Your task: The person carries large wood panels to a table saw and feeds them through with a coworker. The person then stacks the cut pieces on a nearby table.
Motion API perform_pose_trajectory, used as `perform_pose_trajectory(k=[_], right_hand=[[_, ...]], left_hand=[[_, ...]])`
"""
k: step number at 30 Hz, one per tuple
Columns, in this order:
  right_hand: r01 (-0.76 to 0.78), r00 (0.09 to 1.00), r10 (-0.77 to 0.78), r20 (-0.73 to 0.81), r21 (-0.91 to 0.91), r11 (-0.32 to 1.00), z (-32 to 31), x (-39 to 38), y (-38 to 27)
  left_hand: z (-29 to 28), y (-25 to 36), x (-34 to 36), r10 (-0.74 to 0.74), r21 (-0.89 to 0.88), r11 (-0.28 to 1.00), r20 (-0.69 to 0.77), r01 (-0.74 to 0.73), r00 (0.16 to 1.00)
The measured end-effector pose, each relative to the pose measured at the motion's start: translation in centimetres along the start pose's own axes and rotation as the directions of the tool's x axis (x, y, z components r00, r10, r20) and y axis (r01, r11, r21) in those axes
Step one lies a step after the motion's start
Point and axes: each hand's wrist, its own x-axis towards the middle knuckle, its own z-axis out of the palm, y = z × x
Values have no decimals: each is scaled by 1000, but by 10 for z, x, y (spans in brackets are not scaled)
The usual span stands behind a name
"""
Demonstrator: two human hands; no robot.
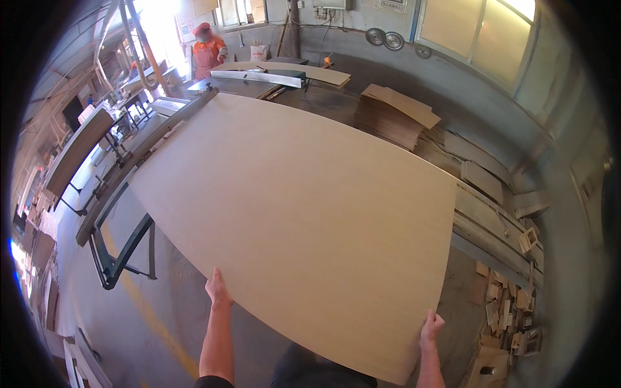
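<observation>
A large, pale plywood sheet [304, 213] fills the middle of the head view, its far end over the saw table and its near end out over the floor by my body. My left hand [218, 288] grips its left edge, thumb lying along the rim and fingers hidden beneath. At the near right corner my right hand [432, 328] is closed on the right edge. Under the far left corner runs the long dark fence [155, 137] of the machine, with a green-black support frame [126, 255] below it.
Rails of the machine bed [495, 226] extend right of the sheet. Stacked boards [390, 119] stand by the back wall; wood offcuts [508, 310] lie on the right floor. Another person in orange [207, 52] stands beyond the table. A padded bench [81, 152] is at left.
</observation>
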Motion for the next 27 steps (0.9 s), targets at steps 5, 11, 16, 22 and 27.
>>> perform_pose_trajectory(k=[5, 11, 16, 22, 27], right_hand=[[41, 999, -40, -29, 30, 999, -13, 27, -14], [123, 982, -111, -154, 71, 990, -14, 54, -51], [197, 963, -157, -221, 172, 965, 6, 73, -70], [207, 970, -185, -155, 136, 969, 18, 103, -80], [193, 963, -147, -227, 194, 962, 33, 135, -91]], left_hand=[[14, 9, -3, 109, 0, 994, 132, -110, 985], [81, 61, -26, 231, -92, 972, 170, -218, 958], [123, 78, -5, 275, -181, 954, 200, -240, 940], [154, 65, 32, 235, -149, 967, 184, -209, 955], [187, 50, 41, 227, -153, 967, 159, -203, 961]])
